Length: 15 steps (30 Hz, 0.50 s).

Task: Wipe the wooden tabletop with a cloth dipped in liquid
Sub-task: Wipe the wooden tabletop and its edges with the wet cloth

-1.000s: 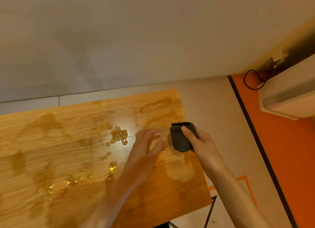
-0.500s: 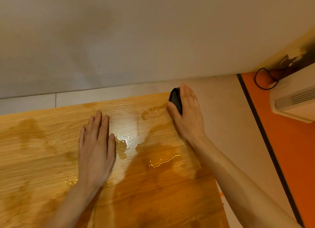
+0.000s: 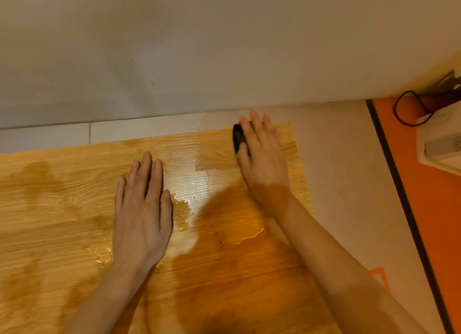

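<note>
At the far right corner of the wooden tabletop, the right hand lies flat and palm down over a dark cloth, its fingers stretched forward and slightly fanned rather than curled, so the cloth is pinned under the palm and fingers instead of being pinched; only a dark sliver of it shows at the hand's left edge, just short of the table's back edge. The left hand rests nearer the middle of the board, open and flat with the fingers close together, holding nothing and seemingly just bracing. Between and around the two hands the wood is wet: a small puddle sits touching the left thumb side, a glossy streak runs toward the cloth, and darker damp patches spread to the left and toward the near edge (a few bright beads of liquid glint near the left wrist). Beyond the table lie a pale floor, a plain wall, an orange strip with a dark border, and a white appliance with a black cord at the right. The cloth looks small, soft and limp, probably soaked and therefore a little heavier and inclined to slide over the slick surface, so it is likely best driven by broad downward pressure from the whole palm, with the fingertips hooked over its leading edge to stop it bunching or slipping out sideways.
</note>
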### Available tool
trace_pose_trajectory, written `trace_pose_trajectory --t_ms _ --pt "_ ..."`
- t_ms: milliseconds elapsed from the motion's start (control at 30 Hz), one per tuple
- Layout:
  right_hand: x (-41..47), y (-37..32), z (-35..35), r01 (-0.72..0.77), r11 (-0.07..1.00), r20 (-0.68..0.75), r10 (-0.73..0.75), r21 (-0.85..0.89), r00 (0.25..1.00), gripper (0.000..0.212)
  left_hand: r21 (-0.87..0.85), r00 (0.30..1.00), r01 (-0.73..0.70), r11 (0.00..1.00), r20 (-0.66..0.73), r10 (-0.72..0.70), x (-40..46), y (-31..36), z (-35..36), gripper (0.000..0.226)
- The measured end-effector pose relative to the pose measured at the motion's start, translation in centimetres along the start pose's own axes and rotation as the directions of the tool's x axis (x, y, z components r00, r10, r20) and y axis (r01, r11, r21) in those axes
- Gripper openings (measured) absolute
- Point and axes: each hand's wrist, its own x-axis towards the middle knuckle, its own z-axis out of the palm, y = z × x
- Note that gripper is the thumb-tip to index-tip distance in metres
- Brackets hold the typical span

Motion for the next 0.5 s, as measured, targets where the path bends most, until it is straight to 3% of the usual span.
trace_pose_trajectory --t_ms 67,133,200,267,367,433,500 --pt "0.0 3.0 -1.1 -0.191 0.979 -0.091 0.197 0.070 0.976 0.049 -0.004 1.000 0.003 1.000 0.004 -0.003 0.0 0.0 0.0 0.056" --pt "0.4 1.8 -0.1 -0.247 0.968 -0.142 0.251 0.047 0.958 0.049 0.000 1.000 0.002 1.000 0.008 -0.002 0.0 -0.2 -0.1 0.056" --pt "1.3 -2.1 1.8 -0.162 0.986 -0.117 0.165 0.037 0.979 0.052 0.000 1.000 0.005 1.000 0.004 -0.005 0.3 -0.2 -0.2 0.057" --pt "1.5 -5.8 3.5 0.000 1.000 -0.006 0.000 0.016 1.000 0.055 0.011 1.000 0.000 1.000 -0.004 0.000 0.5 -0.2 -0.2 0.057" --pt "1.6 -5.8 3.0 0.226 0.974 0.136 -0.222 -0.012 0.965 0.053 0.025 1.000 -0.015 1.000 -0.009 0.015 0.2 -0.1 -0.1 0.057" --pt "1.1 -2.0 1.0 0.212 0.977 0.103 -0.211 0.000 0.972 0.055 0.025 1.000 -0.017 1.000 -0.007 0.017 0.0 0.0 -0.1 0.057" --pt "0.5 2.4 -1.3 0.006 0.999 -0.013 -0.005 0.033 1.000 0.052 0.023 1.000 -0.011 1.000 -0.003 0.012 0.0 0.1 -0.2 0.057"
